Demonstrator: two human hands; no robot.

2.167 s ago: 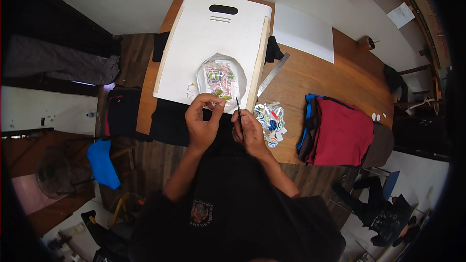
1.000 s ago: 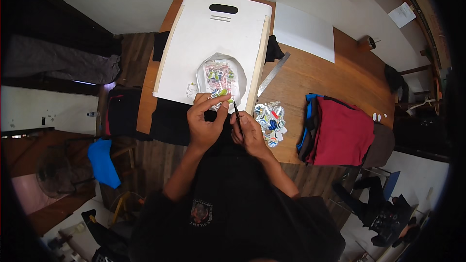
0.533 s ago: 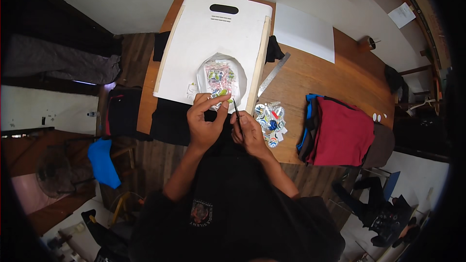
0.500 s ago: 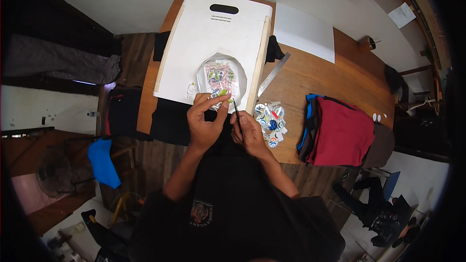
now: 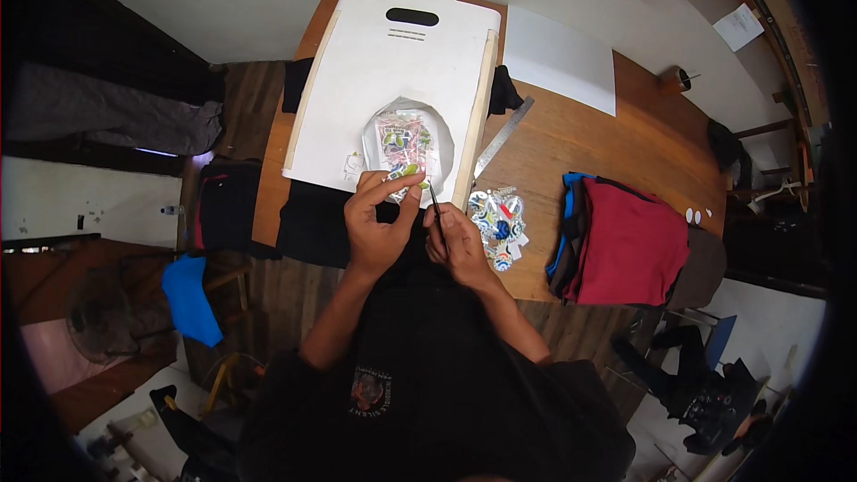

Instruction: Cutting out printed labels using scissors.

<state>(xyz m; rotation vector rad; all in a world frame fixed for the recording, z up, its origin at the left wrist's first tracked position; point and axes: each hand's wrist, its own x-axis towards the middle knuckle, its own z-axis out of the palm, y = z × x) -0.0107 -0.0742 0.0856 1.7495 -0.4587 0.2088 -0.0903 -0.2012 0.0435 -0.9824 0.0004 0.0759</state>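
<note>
Just beyond the fingers lies a smooth white board, its round opening perhaps set near for easy reach. Between thumb and index, the left hand pinches a small green piece, seemingly for steadiness; the right hand has fingers clamped on a slim dark tool beside it.

Well to the right of the right hand, a stack of folded cloth with maroon on top lies on the desk, small white discs just past it. Beyond that hand, ahead and rightward, are a metal ruler, a white sheet and, farther, a cup. Far left of the left hand are a blue cloth and a fan.
</note>
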